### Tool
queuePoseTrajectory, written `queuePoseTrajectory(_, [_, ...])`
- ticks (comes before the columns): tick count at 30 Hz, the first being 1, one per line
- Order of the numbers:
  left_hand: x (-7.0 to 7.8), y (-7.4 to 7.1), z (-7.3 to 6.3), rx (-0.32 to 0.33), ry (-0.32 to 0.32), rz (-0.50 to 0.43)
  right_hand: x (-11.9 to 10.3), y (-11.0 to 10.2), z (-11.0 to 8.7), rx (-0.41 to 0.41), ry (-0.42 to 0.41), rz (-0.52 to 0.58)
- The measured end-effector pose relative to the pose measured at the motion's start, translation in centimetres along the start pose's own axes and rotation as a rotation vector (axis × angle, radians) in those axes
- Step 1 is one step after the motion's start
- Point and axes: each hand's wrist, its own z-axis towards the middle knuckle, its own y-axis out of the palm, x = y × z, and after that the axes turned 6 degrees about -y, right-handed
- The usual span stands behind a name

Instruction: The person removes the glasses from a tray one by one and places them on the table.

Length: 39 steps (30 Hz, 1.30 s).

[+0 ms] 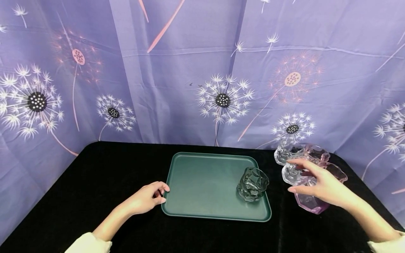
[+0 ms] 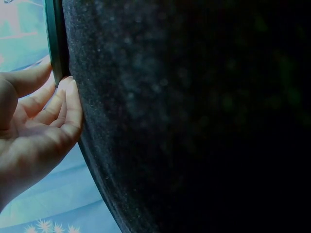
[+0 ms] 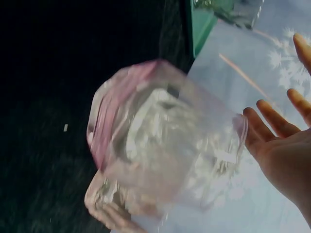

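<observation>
A green tray (image 1: 202, 189) lies on the black cloth. My left hand (image 1: 147, 197) is at its left edge, with thumb and fingers pinching the rim; in the left wrist view, the rim (image 2: 56, 48) runs between the thumb and fingers of that hand (image 2: 41, 116). On the tray's right side stands a smoky grey glass (image 1: 251, 186) with a wavy wall. My right hand (image 1: 326, 184), thumb and fingers spread, hovers at a group of glasses and partly hides them. Nearest is a pink-tinted glass (image 1: 311, 205), blurred in the right wrist view beside the fingertips.
Behind the pink glass stand a clear glass (image 1: 289, 174), another clear glass (image 1: 283, 154) and further pinkish glasses (image 1: 338, 172), close together at the table's right. A purple curtain (image 1: 177, 88) with dandelion prints hangs along the back edge of the black-covered table (image 1: 126, 165).
</observation>
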Motion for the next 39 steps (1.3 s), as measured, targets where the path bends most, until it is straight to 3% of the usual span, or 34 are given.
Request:
queuePoseTrajectory(15, [0.1, 0.0, 0.0, -0.001, -0.003, 0.011, -1.7, 4.9, 2.0, -0.102, -0.012, 0.141])
queuePoseTrajectory(25, [0.0, 0.0, 0.0, -0.006, -0.013, 0.003, -2.1, 6.1, 3.0, -0.088, -0.084, 0.143])
queuePoseTrajectory(39, [-0.1, -0.1, 0.1, -0.019, -0.023, -0.002, -1.9, 6.9, 3.3, -0.113, -0.023, 0.136])
